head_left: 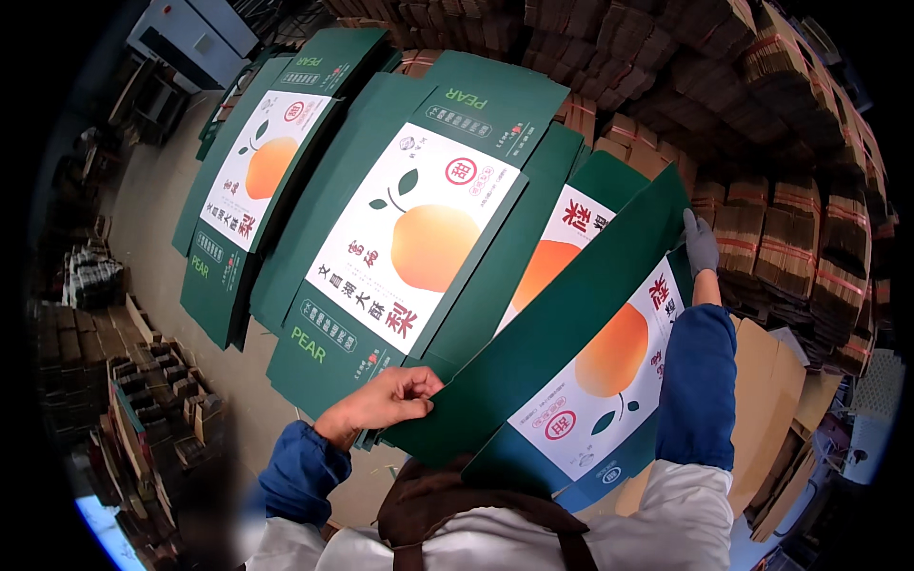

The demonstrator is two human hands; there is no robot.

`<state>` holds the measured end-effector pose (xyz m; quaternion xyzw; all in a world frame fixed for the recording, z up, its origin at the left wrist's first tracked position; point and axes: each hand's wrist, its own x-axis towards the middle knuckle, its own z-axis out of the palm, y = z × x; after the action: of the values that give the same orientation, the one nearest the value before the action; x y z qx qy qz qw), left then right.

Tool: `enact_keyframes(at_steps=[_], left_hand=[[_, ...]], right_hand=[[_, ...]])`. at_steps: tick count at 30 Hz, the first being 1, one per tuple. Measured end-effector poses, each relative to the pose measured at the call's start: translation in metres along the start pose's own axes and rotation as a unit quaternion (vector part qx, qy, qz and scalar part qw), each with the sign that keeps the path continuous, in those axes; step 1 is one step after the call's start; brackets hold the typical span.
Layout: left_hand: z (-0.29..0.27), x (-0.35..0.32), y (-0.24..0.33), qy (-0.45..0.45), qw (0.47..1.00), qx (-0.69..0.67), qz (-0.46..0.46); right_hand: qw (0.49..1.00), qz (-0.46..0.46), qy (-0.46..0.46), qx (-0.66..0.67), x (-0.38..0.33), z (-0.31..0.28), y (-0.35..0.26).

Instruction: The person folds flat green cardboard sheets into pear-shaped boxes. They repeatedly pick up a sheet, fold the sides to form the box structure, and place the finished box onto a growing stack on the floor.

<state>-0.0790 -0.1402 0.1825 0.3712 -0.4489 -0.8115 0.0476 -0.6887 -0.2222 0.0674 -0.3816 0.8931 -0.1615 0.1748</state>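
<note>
A green printed cardboard box blank (519, 328), with a pear picture on its white panel, is raised and tilted in front of my body. My bare left hand (388, 400) pinches its near left corner between thumb and fingers. At its far right end, my right hand (701, 243), in a grey glove, grips the edge; the fingertips are partly hidden. Beyond it lies a stack of similar green blanks (419, 233), the top one flat with its pear panel facing up. Part of another pear panel (547, 262) shows between that stack and the raised blank.
Another stack of green blanks (262, 171) lies to the left. Strapped bundles of brown cardboard (762, 228) are piled high at the back and right. More brown cardboard pieces (157, 400) lie at the left. A light grey cabinet (195, 38) stands far left.
</note>
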Motion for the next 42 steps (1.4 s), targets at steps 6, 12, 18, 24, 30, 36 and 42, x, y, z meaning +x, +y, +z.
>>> enact_keyframes(at_steps=[6, 12, 18, 24, 30, 36, 42], left_hand=[[-0.002, 0.018, -0.003, -0.020, 0.997, 0.070, 0.005], [-0.012, 0.059, -0.012, -0.076, 0.992, 0.098, 0.011], [-0.051, 0.173, -0.020, 0.287, 0.731, 0.581, 0.214], [-0.079, 0.232, -0.016, 0.344, 0.689, 0.608, 0.193], [-0.090, 0.231, -0.012, 0.370, 0.730, 0.534, 0.213], [-0.026, 0.094, -0.074, 0.341, 0.926, 0.097, 0.132], [0.015, 0.012, -0.121, 0.360, 0.931, 0.058, -0.005]], right_hand=[[0.963, -0.040, 0.160, 0.211, 0.002, -0.021, -0.028], [0.901, -0.103, 0.085, 0.413, 0.013, -0.054, -0.026], [0.862, -0.124, 0.030, 0.490, 0.015, -0.046, -0.031], [0.868, -0.134, 0.010, 0.478, 0.009, -0.037, -0.047], [0.874, -0.138, 0.045, 0.463, 0.011, -0.018, -0.069], [0.886, -0.113, 0.039, 0.447, 0.027, 0.011, -0.097], [0.901, -0.110, 0.022, 0.420, 0.047, 0.026, -0.145]])
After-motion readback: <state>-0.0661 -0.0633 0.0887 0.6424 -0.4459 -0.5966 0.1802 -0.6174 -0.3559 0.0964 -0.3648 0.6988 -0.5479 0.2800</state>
